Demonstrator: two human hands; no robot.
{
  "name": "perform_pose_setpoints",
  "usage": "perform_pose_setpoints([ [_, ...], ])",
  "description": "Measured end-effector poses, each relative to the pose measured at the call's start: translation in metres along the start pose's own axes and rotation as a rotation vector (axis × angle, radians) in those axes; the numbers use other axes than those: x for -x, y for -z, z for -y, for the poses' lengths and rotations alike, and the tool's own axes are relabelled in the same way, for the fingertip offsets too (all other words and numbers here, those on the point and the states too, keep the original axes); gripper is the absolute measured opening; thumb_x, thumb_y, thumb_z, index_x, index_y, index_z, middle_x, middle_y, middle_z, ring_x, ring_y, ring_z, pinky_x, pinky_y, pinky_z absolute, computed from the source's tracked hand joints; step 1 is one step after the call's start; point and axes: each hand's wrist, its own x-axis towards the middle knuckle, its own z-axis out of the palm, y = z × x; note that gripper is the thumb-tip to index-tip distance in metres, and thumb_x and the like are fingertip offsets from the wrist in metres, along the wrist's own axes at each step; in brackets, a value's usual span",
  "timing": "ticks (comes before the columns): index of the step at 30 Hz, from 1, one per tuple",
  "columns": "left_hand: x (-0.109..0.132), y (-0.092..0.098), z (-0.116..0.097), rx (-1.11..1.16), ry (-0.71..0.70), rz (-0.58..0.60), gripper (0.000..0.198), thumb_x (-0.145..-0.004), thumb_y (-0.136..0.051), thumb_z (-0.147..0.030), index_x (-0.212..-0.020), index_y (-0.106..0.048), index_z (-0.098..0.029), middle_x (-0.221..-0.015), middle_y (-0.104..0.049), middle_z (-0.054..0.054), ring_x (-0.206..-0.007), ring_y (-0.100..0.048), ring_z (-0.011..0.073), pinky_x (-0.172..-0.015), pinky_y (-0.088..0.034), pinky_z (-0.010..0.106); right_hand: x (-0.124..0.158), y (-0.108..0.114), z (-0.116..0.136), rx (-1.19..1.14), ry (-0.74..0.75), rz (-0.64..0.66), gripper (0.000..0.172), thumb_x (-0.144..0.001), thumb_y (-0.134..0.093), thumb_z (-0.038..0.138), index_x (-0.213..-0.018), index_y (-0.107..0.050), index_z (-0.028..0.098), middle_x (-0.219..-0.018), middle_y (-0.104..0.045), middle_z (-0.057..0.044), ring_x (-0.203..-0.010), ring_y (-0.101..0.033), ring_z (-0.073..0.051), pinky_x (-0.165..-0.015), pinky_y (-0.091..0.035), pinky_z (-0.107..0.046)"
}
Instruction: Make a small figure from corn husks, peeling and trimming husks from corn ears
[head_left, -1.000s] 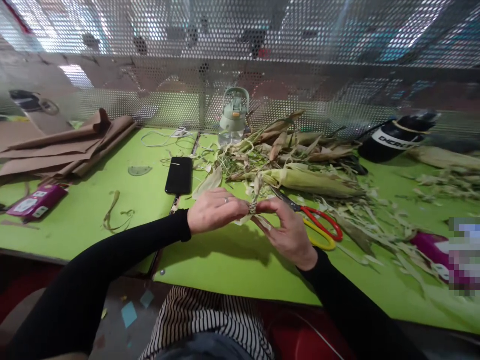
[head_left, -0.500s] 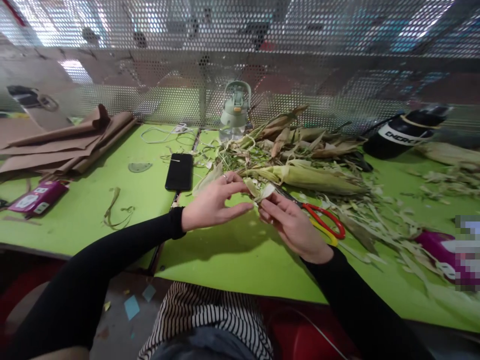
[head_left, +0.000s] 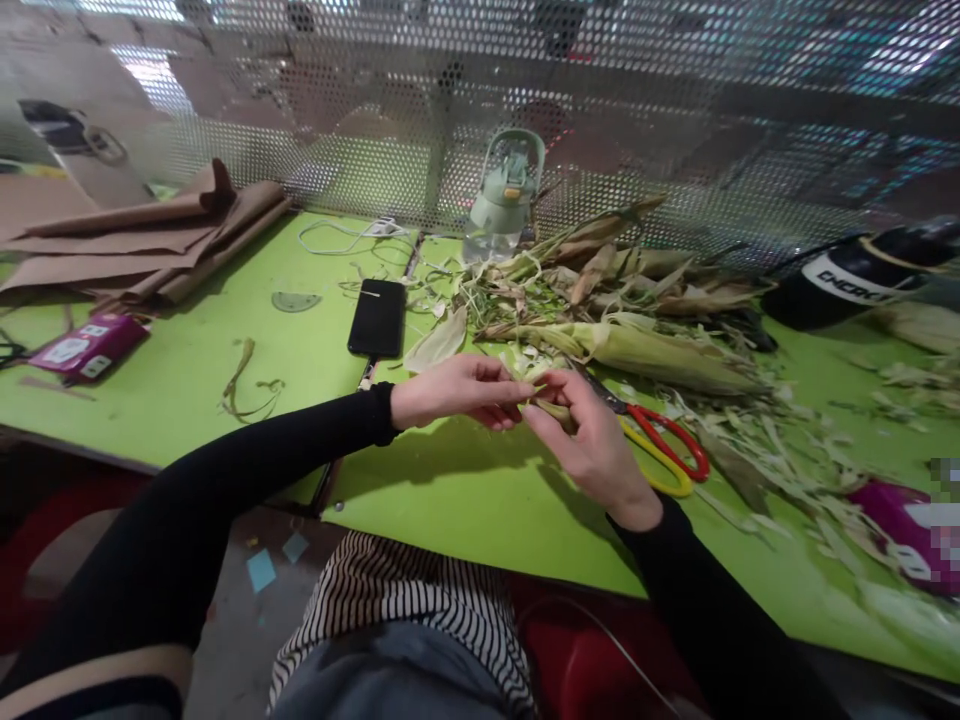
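Over the front of the green table, my two hands meet at a small pale-green piece of corn husk. My right hand is closed around the piece, thumb and fingers pinching it. My left hand has its fingertips pressed together at the other end of the piece. Most of the husk is hidden by my fingers. Scissors with one red and one yellow handle lie just right of my right hand. Behind my hands rest a flat pale husk leaf and a long bundle of husk.
A heap of dry husks and shreds spreads to the right. Left of my hands lies a black phone. A green bottle and a black bottle stand or lean at the back. Brown paper lies far left.
The view has shifted a little. My left fingers, spread before, have closed in on the husk piece at my right hand. The pale flaps that stuck out of the piece are now folded or hidden.
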Motion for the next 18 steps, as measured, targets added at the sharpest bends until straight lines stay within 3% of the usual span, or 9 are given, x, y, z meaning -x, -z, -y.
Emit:
perform_pose_setpoints([
  [2,0.000,-0.001,0.003,-0.023,0.026,0.010,0.022,-0.090,-0.066,-0.031,-0.085,-0.058,-0.011,-0.075,-0.067,0.000,-0.067,-0.065,0.0080,-0.079,-0.055,0.031,-0.002,0.000,0.001,0.051,0.004,0.023,0.033,-0.092,-0.059,0.052,-0.108,-0.057,0.023,-0.082,-0.064,-0.002,-0.068,-0.060,-0.016,-0.059,-0.045,-0.029],
  [5,0.001,-0.002,0.006,-0.042,0.064,0.086,0.013,-0.088,-0.067,-0.020,-0.084,-0.061,-0.010,-0.077,-0.069,0.000,-0.068,-0.067,0.0080,-0.085,-0.055,0.034,-0.005,0.001,-0.001,0.127,-0.013,0.000,0.035,-0.094,-0.054,0.056,-0.090,-0.061,0.022,-0.068,-0.056,0.002,-0.059,-0.049,-0.014,-0.056,-0.037,-0.028],
  [8,0.000,0.000,0.008,0.023,0.086,0.162,0.005,-0.086,-0.067,-0.011,-0.084,-0.062,-0.010,-0.081,-0.071,0.001,-0.072,-0.068,0.0073,-0.093,-0.054,0.035,-0.008,0.001,-0.004,0.076,-0.027,-0.024,0.041,-0.093,-0.054,0.057,-0.074,-0.059,0.021,-0.067,-0.054,0.001,-0.063,-0.048,-0.014,-0.060,-0.038,-0.028],
  [14,-0.004,0.006,0.011,0.212,0.181,0.185,0.011,-0.088,-0.059,-0.001,-0.092,-0.064,-0.010,-0.088,-0.075,0.003,-0.077,-0.070,0.0063,-0.094,-0.053,0.029,-0.008,-0.001,-0.005,0.009,-0.052,-0.150,0.036,-0.092,-0.058,0.055,-0.079,-0.064,0.022,-0.067,-0.055,0.002,-0.060,-0.045,-0.013,-0.059,-0.036,-0.029],
  [18,-0.004,0.002,0.015,0.154,0.032,0.132,0.005,-0.086,-0.068,-0.012,-0.090,-0.067,-0.009,-0.085,-0.073,0.003,-0.074,-0.068,0.0077,-0.086,-0.055,0.029,-0.005,0.001,-0.005,-0.049,-0.044,-0.165,0.035,-0.094,-0.055,0.055,-0.085,-0.066,0.023,-0.066,-0.051,0.003,-0.057,-0.042,-0.013,-0.053,-0.033,-0.028],
])
